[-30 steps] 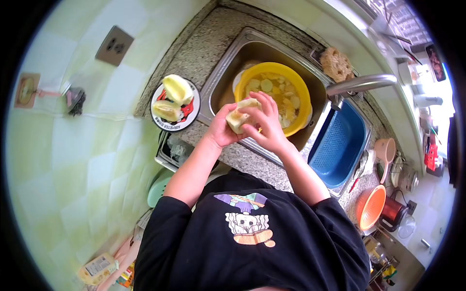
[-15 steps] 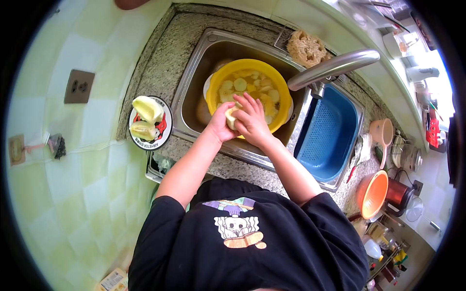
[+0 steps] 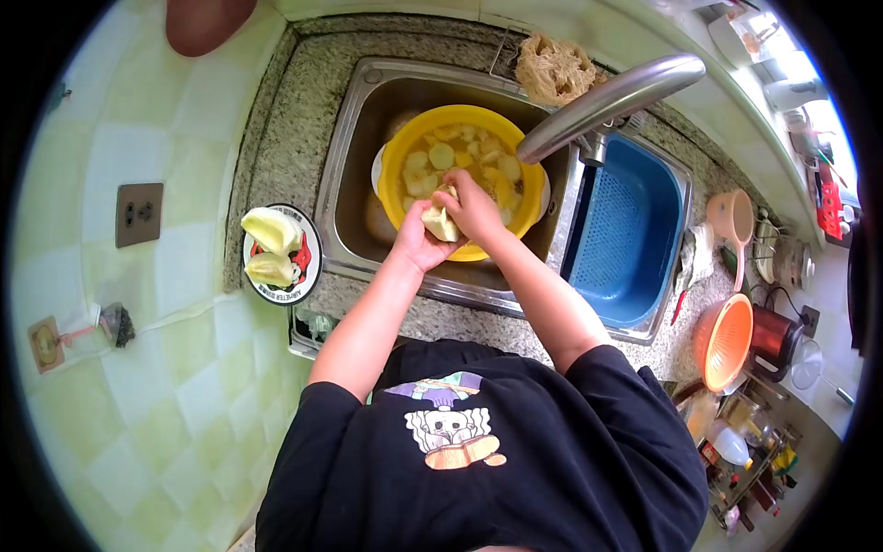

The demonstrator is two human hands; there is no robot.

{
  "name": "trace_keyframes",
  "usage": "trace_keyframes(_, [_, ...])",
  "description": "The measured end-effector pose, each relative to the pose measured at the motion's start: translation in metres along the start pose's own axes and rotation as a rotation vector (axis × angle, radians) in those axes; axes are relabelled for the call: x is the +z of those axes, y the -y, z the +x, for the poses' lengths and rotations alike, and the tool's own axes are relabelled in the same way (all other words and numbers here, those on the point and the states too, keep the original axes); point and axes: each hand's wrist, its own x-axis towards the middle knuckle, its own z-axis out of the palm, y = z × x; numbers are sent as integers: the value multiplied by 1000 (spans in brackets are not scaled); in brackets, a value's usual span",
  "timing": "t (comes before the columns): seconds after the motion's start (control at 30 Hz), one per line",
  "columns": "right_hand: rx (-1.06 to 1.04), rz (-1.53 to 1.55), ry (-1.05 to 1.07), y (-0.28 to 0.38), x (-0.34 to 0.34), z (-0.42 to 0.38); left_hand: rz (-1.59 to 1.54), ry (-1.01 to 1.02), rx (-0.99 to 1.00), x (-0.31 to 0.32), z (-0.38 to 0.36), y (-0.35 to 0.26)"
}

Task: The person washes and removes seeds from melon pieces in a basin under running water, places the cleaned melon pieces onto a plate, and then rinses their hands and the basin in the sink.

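Over the near rim of a yellow bowl (image 3: 397, 184), my left hand (image 3: 421, 241) holds a pale, peeled fruit piece (image 3: 441, 224) from below. My right hand (image 3: 475, 213) grips the same piece from above, its fingers bent round the top. Water with several pale slices fills the bowl, which stands in the steel sink (image 3: 354, 138). On the counter to the left, a round white plate (image 3: 310, 262) with red and black print bears two pale green-yellow fruit pieces (image 3: 271, 230). Whether a small tool is between my fingers cannot be made out.
A steel faucet (image 3: 616, 103) arches over the sink's divider. The right basin holds a blue perforated basket (image 3: 625, 235). A loofah (image 3: 554, 69) lies behind the sink. Farther right are a pink ladle (image 3: 729, 216), a red knife (image 3: 679, 306), an orange bowl (image 3: 724, 342) and a dark red kettle (image 3: 775, 342).
The view has shifted and turned slightly. Both hands remain at the fruit piece, now with more of its pale face showing, and my right hand's fingers are more bent.
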Motion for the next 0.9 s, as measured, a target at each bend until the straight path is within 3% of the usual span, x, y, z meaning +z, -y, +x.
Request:
trace_keyframes(0.13, [-306,211,-124,-28,17,-4,-64,24,-10,-12,2,-10])
trace_keyframes(0.23, [-85,178,80,-23,6,-7,-75,72,-42,-15,0,-8])
trace_keyframes(0.33, [-26,118,157,-27,2,-7,-82,95,-65,-15,-1,-8])
trace_keyframes(0.53, [-46,-91,-23,-35,14,1,-105,4,-103,-11,1,-9])
trace_keyframes(0.63, [121,-88,-59,-42,17,17,-85,9,-116,-12,5,-8])
trace_keyframes(0.67, [176,49,-78,-41,16,22,-91,19,-133,-13,5,-9])
trace_keyframes(0.77, [619,588,20,-41,-2,30,-133,78,-177,-18,2,-17])
trace_keyframes(0.8, [384,204,8,-55,-1,35,-160,116,-189,-21,1,-20])
trace_keyframes(0.9, [61,224,-64,-65,-7,27,-176,142,-155,-22,2,-22])
